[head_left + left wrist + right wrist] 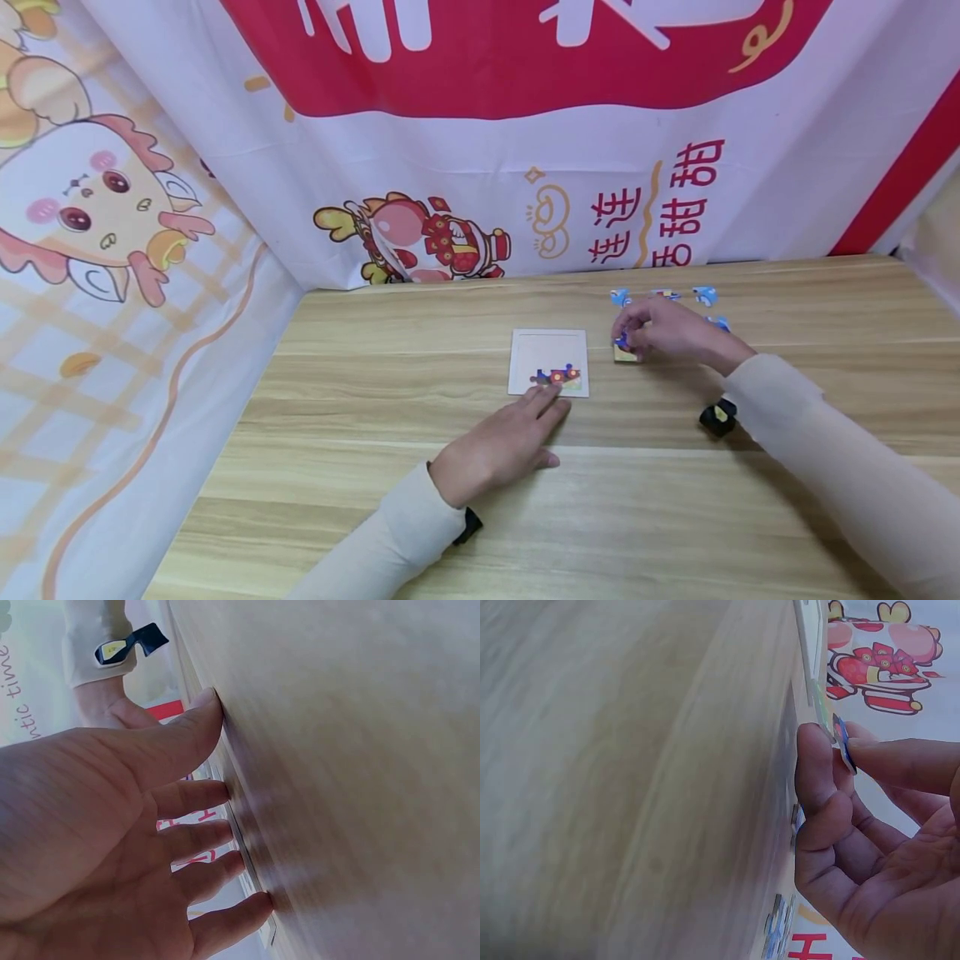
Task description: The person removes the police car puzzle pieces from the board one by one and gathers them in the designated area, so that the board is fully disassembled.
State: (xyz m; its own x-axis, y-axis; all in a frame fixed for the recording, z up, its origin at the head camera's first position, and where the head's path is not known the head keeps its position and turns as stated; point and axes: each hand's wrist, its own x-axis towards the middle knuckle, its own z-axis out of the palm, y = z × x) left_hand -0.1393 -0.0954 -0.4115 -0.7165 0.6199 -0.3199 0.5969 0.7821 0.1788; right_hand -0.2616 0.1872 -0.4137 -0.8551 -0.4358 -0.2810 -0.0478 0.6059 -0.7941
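A white square puzzle tray point(525, 358) lies on the wooden table, with a few joined jigsaw pieces point(557, 377) in its lower right part. My left hand point(498, 442) rests its outstretched fingers at the tray's near edge; the left wrist view shows the fingertips point(238, 862) against that edge. To the right of the tray, my right hand point(663, 329) pinches a jigsaw piece point(843, 744) between thumb and fingers, seen nearly edge-on in the right wrist view. Below those fingers in the head view shows a yellowish piece edge point(627, 357); whether it is the pinched piece, I cannot tell.
Several loose jigsaw pieces, one light blue piece point(705, 295) among them, lie beyond and beside my right hand. A printed cloth point(465, 150) hangs along the table's back edge. Another patterned cloth point(150, 350) covers the left side. Each wrist wears a black strap.
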